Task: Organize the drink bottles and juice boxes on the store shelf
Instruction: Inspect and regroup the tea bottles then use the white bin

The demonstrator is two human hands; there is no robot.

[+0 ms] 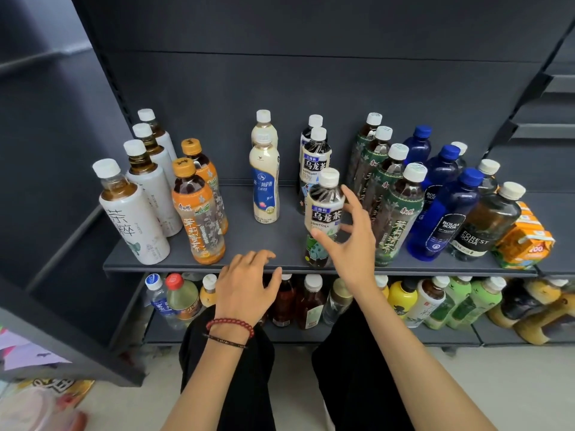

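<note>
Fingers (pixel 350 197) of the right hand (pixel 351 234) were spread wide beside the oolong tea bottle (pixel 325 213), curled round nothing. The thumb lay at its lower label, though contact could not be told. The left hand (pixel 245 281) hovered at the shelf (pixel 280 241) edge, fingers loose and holding nothing.

From the head view, the bottle stood upright at the shelf's front, white-capped, dark tea inside, with two like it behind. Green-labelled bottles (pixel 395 213) crowded just behind the right hand. Blue bottles (pixel 441 219), a dark soda bottle (pixel 485 225) and orange juice boxes (pixel 525 241) stood further right. Milk tea bottles (pixel 264 181), orange-capped bottles (pixel 199 219) and white-sleeved bottles (pixel 133 222) stood to the left.
</note>
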